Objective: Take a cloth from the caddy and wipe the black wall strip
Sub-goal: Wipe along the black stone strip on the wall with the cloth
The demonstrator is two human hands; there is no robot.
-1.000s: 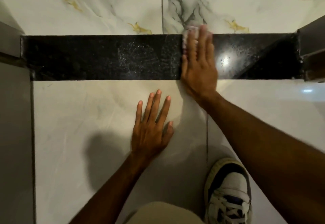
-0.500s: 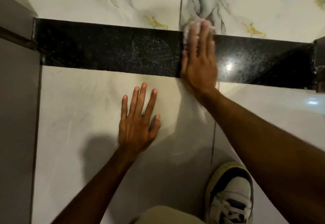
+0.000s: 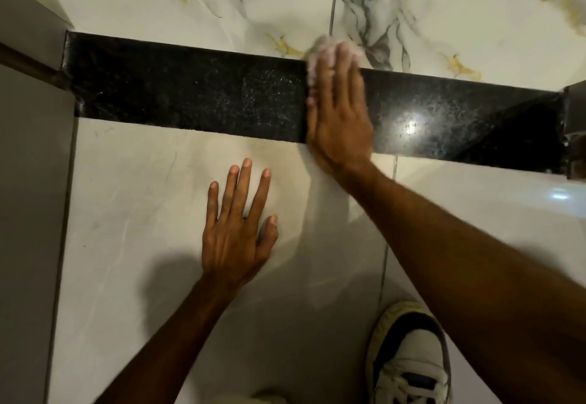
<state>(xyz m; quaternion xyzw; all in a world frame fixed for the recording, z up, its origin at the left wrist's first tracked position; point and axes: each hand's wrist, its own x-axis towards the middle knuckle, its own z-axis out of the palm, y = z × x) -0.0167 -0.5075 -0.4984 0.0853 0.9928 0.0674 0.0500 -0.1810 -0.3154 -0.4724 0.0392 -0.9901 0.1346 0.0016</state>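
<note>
A speckled black wall strip runs across the view between marbled tiles above and a pale tile below. My right hand lies flat on the strip near its middle and presses a white cloth against it; only the cloth's edges show past my fingertips and along the left of my fingers. My left hand rests flat with spread fingers on the pale tile below the strip and holds nothing. The caddy is not in view.
A grey panel borders the tiles on the left. A metal fitting juts in at the strip's right end. My white and dark sneaker stands at the bottom right. A light glare shines on the strip right of my hand.
My right hand with the cloth has stayed near the strip's middle, its fingertips reaching slightly above the top edge. The view has tilted, and my left hand has shifted a little left on the pale tile.
</note>
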